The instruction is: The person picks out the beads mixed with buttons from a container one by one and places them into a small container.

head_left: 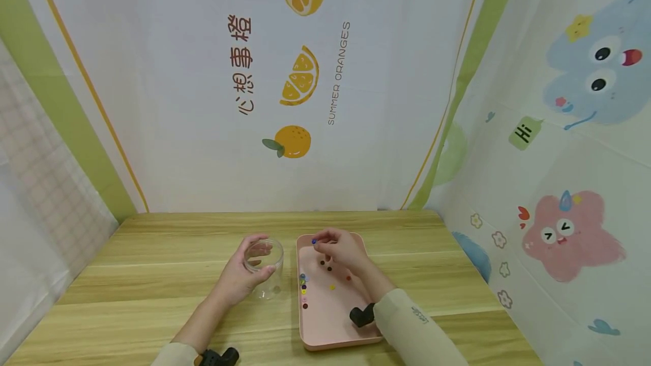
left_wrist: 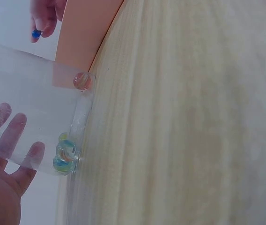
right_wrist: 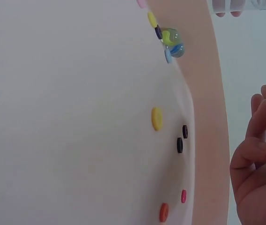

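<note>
A clear plastic jar [head_left: 273,282], open at the top, stands on the table in my left hand [head_left: 243,277], thumb on the near side and fingers round the far side. Several glass marbles [left_wrist: 66,150] lie at its bottom, one of them reddish [left_wrist: 82,81]. My right hand [head_left: 344,250] pinches a small blue marble [head_left: 313,241] between thumb and fingertips, above the far left part of the pink tray [head_left: 330,321]. In the right wrist view this marble is hidden by the fingers.
Along the tray's left wall sit small buttons and a yellow-blue marble [right_wrist: 173,42]. More buttons lie further inside, among them a yellow button [head_left: 333,287], a red button [head_left: 348,278] and two black ones. The wooden table [head_left: 152,275] ends at a printed curtain [head_left: 193,146].
</note>
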The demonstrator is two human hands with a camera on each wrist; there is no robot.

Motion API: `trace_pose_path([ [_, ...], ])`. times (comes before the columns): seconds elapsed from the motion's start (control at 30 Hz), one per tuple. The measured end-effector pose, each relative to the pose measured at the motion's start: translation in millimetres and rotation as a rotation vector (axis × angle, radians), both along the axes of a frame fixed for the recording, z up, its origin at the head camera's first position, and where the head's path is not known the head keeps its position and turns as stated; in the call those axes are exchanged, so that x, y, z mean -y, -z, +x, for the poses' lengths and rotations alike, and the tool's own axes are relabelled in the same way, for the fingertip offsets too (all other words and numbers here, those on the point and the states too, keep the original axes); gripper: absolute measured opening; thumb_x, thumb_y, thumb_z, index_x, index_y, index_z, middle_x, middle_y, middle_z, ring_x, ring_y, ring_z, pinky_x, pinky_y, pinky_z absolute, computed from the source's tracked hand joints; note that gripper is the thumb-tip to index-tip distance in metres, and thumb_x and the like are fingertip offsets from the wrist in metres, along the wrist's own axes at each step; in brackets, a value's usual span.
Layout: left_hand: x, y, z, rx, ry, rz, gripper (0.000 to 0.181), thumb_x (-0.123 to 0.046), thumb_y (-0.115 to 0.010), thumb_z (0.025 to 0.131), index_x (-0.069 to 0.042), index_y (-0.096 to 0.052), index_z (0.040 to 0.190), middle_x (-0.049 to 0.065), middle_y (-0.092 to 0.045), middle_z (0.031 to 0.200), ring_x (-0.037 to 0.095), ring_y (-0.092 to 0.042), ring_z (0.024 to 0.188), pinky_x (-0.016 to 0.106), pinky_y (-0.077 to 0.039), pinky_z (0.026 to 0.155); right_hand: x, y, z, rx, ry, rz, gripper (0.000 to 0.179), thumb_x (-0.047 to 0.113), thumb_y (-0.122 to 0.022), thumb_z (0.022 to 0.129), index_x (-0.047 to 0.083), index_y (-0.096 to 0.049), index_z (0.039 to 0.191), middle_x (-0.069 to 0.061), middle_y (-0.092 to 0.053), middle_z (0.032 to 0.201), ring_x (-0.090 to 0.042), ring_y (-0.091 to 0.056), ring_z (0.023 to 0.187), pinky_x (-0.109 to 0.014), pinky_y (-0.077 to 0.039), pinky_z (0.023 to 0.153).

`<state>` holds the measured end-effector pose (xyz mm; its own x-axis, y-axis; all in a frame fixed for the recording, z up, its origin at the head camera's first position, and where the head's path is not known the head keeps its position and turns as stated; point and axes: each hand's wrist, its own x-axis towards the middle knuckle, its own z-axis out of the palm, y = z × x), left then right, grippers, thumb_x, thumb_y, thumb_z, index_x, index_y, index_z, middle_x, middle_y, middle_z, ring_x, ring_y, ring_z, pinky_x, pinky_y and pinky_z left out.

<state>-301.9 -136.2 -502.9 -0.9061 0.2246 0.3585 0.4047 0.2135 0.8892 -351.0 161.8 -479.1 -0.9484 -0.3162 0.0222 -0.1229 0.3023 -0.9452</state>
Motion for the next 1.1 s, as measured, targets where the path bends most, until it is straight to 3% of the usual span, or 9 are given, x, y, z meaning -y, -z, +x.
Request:
trace_pose_path([
  [0.23, -0.7, -0.1, 0.5, 0.008, -0.004, 0.005, 0.068, -0.009, -0.083, 0.093, -0.010, -0.051, 0.153, 0.028, -0.068, 0.138, 0.025, -0.064, 0.127, 0.052, -0.052, 0.105, 1, -2.3, 2.5, 0.000, 0.001, -0.017, 0.029, 0.022, -0.076, 0.103, 0.007, -0.075, 0.128, 0.000, -0.073, 0.102, -0.015, -0.057, 0.070, -0.033, -0.046, 0.066],
  [0.6, -0.6, -0.9, 1.2, 0.010, -0.006, 0.003, 0.069, -0.011, -0.083, 0.093, -0.010, -0.051, 0.153, 0.027, -0.068, 0.139, 0.036, -0.063, 0.129, 0.052, -0.052, 0.105, 3, -9.8, 8.4, 0.013, -0.027, -0.074, 0.041, 0.028, -0.076, 0.104, 0.001, -0.071, 0.136, -0.007, -0.071, 0.101, -0.028, -0.054, 0.075, -0.034, -0.044, 0.066],
  [0.8, -0.8, -1.0, 1.1, 0.011, -0.001, 0.005, 0.070, -0.010, -0.083, 0.093, -0.008, -0.050, 0.154, 0.027, -0.068, 0.139, 0.036, -0.063, 0.129, 0.053, -0.052, 0.106, 9, -16.5, 11.9, 0.019, -0.043, -0.098, 0.043, 0.027, -0.075, 0.105, 0.002, -0.069, 0.139, 0.000, -0.071, 0.096, -0.024, -0.051, 0.073, -0.033, -0.042, 0.066],
  [0.93, -0.4, -0.9, 0.7, 0.014, 0.001, 0.000, 0.070, -0.011, -0.083, 0.093, -0.008, -0.049, 0.154, 0.026, -0.068, 0.139, 0.037, -0.063, 0.130, 0.053, -0.052, 0.106, 16, -23.7, 15.0, 0.010, -0.058, -0.119, 0.040, 0.025, -0.075, 0.105, 0.003, -0.070, 0.138, -0.006, -0.074, 0.103, -0.019, -0.051, 0.070, -0.031, -0.043, 0.065],
  [1.1, 0.2, 0.0, 0.2, 0.006, 0.004, 0.000, 0.070, -0.010, -0.082, 0.093, -0.006, -0.048, 0.155, 0.027, -0.068, 0.139, 0.035, -0.063, 0.129, 0.052, -0.052, 0.105, 24, -33.8, 18.8, 0.011, -0.088, -0.150, 0.029, 0.023, -0.076, 0.105, 0.011, -0.074, 0.131, -0.002, -0.074, 0.104, -0.020, -0.051, 0.072, -0.027, -0.043, 0.063],
])
